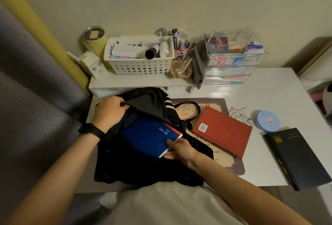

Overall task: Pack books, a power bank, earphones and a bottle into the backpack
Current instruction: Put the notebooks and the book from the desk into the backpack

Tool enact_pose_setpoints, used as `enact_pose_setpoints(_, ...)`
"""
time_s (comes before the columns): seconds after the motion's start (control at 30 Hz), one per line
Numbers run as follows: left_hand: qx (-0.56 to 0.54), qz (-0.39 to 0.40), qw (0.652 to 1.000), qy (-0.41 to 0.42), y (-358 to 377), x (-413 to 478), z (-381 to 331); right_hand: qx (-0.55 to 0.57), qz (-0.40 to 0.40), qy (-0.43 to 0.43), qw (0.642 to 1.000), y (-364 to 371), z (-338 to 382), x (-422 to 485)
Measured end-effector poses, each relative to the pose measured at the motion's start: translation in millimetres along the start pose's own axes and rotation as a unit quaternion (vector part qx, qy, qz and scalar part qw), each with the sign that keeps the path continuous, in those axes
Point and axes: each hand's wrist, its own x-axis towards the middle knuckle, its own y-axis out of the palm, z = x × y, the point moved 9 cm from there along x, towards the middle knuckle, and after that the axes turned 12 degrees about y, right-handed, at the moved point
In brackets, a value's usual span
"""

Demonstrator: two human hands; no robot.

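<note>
A black backpack [143, 167] lies on the white desk in front of me. My left hand [109, 110] grips the edge of its opening and holds it up. My right hand [179, 150] holds a blue book [149, 136] by its near corner; the book's far end is inside the opening. To the right, a red book [222, 131] lies flat on a brown mat. A dark book [296, 156] sits at the desk's right front edge. White earphones [239, 114] lie tangled beyond the red book, next to a round blue case [268, 121].
A raised white shelf [140, 83] at the back carries a perforated white basket [139, 55], a yellow tumbler [94, 39] and a small carton. Clear plastic organisers [231, 54] stand to its right. A grey curtain hangs on the left.
</note>
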Motion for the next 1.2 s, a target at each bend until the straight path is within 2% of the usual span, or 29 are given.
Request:
enact_pose_setpoints(0.07, 0.001, -0.006, 1.0, -0.004, -3.5, 2.6, 0.9, 0.066, 0.043, -0.016, 0.997, 10.1, 8.1, -8.6)
enact_pose_setpoints(0.13, 0.005, -0.013, 1.0, -0.003, -6.3, 5.3, -1.3, 0.12, 0.044, -0.02, 0.992, 14.1, 10.7, -5.8)
enact_pose_setpoints(0.23, 0.018, -0.018, 1.0, 0.012, -7.7, 4.9, -8.7, 0.151, -0.05, -0.02, 0.987, 6.1, 6.5, 15.1)
enact_pose_setpoints(0.3, 0.039, -0.013, 0.999, 0.036, -4.5, 3.2, -16.6, 0.125, -0.122, -0.014, 0.985, -6.3, 5.3, 26.4)
enact_pose_setpoints(0.33, 0.047, -0.005, 0.998, 0.045, -2.0, 1.1, -20.5, 0.099, -0.131, -0.016, 0.986, -8.6, 8.1, 31.0)
enact_pose_setpoints(0.43, 0.051, 0.011, 0.997, 0.056, 7.2, -8.1, -26.5, 0.074, -0.131, 0.005, 0.989, -2.6, 7.7, 40.0)
enact_pose_setpoints(0.5, 0.07, 0.007, 0.996, 0.063, 11.8, -16.4, -29.1, 0.123, -0.118, 0.035, 0.985, 7.7, 1.6, 41.5)
enact_pose_setpoints(0.6, 0.094, 0.018, 0.993, 0.063, 20.8, -24.8, -30.8, 0.156, -0.113, 0.024, 0.981, 10.8, 5.8, 47.6)
enact_pose_setpoints(0.7, 0.089, 0.02, 0.994, 0.058, 21.6, -28.0, -30.6, 0.133, -0.154, 0.015, 0.979, -12.6, 13.8, 54.4)
enact_pose_setpoints(0.83, 0.113, 0.015, 0.991, 0.071, 18.0, -30.0, -34.7, 0.087, -0.207, -0.057, 0.973, -30.2, 33.3, 55.1)
enact_pose_setpoints(0.97, 0.156, 0.004, 0.984, 0.084, 26.5, -32.2, -48.5, 0.041, -0.168, -0.032, 0.984, -23.3, 21.8, 60.4)
enact_pose_setpoints(1.1, 0.173, 0.007, 0.965, 0.196, 58.5, -18.0, -85.4, 0.042, -0.142, 0.002, 0.989, -21.6, 12.3, 63.3)
enact_pose_setpoints(1.2, 0.121, -0.01, 0.97, 0.209, 50.5, -2.0, -96.9, 0.075, -0.127, 0.002, 0.989, -21.5, 10.7, 61.8)
